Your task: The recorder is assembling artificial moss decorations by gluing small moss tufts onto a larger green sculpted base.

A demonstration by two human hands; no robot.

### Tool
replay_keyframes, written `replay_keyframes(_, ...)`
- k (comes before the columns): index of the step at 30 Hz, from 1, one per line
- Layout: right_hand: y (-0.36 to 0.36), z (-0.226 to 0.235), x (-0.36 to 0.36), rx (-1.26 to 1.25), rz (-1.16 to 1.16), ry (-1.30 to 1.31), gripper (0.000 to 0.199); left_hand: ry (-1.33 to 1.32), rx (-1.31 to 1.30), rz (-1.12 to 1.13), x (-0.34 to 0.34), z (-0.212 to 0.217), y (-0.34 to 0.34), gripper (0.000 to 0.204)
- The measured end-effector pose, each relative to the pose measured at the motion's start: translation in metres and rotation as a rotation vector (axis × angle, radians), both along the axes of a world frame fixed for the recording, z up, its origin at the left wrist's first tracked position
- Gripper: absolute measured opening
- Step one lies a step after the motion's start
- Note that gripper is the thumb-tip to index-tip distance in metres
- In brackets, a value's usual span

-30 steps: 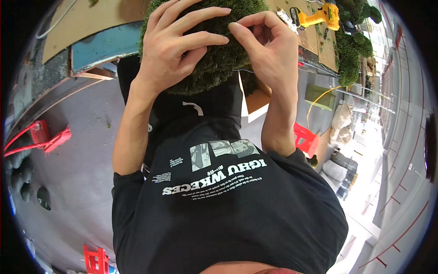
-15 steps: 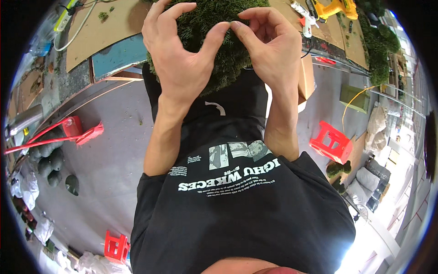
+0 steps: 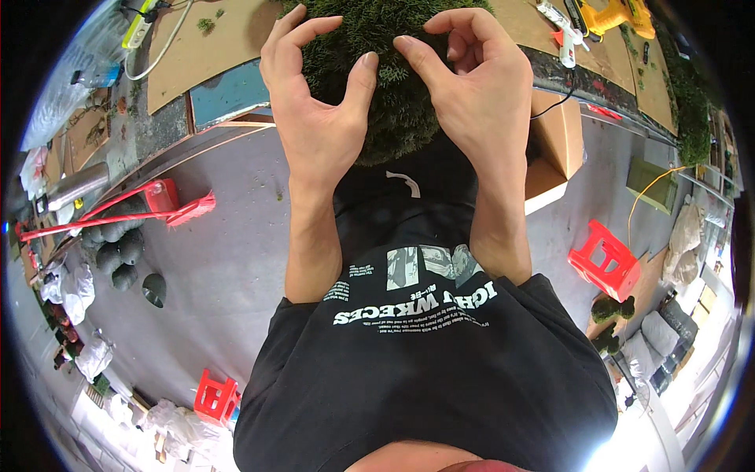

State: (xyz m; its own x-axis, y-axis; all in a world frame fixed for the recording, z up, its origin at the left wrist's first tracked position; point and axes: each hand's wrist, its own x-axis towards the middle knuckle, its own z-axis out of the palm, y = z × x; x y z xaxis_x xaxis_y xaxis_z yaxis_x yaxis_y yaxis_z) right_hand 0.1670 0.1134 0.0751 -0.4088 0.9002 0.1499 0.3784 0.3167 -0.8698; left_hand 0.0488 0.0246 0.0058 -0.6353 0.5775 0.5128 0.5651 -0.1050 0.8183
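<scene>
A bushy dark-green clump of artificial foliage (image 3: pixel 397 118) stands in front of me at the table's edge. My left hand (image 3: pixel 322 98) is over its left side, with thumb and fingers spread and nothing visible between them. On its right side, my right hand (image 3: pixel 484 90) holds thumb and index finger apart, the other fingers loosely curled. Both thumb tips are close to the leaves; whether they touch them I cannot tell. The foliage's far part runs out of the picture at the top.
A white glue gun (image 3: pixel 566 43) and a yellow power tool (image 3: pixel 617 16) lie on the table at right. Beneath is an open cardboard box (image 3: pixel 554 149). Red stools (image 3: pixel 604 259) stand on the floor; a red broom (image 3: pixel 189 211) and dustpan are at left. A power strip (image 3: pixel 140 30) lies far left.
My thumb tips and right index finger, close together before, have drawn apart. The whole view has shifted, so the table and floor things appear farther right and slightly lower.
</scene>
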Motion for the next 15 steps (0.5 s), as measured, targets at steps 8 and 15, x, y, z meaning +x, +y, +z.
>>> replay_keyframes(8, 0.002, -0.014, -0.005, 0.070, 0.002, 0.064, 0.022, 0.089, -0.129, 0.114, 0.009, 0.008, 0.006, 0.048)
replay_keyframes(15, -0.002, -0.003, -0.004, 0.135, 0.014, -0.012, 0.021, -0.045, -0.117, 0.093, 0.002, 0.011, 0.003, 0.039)
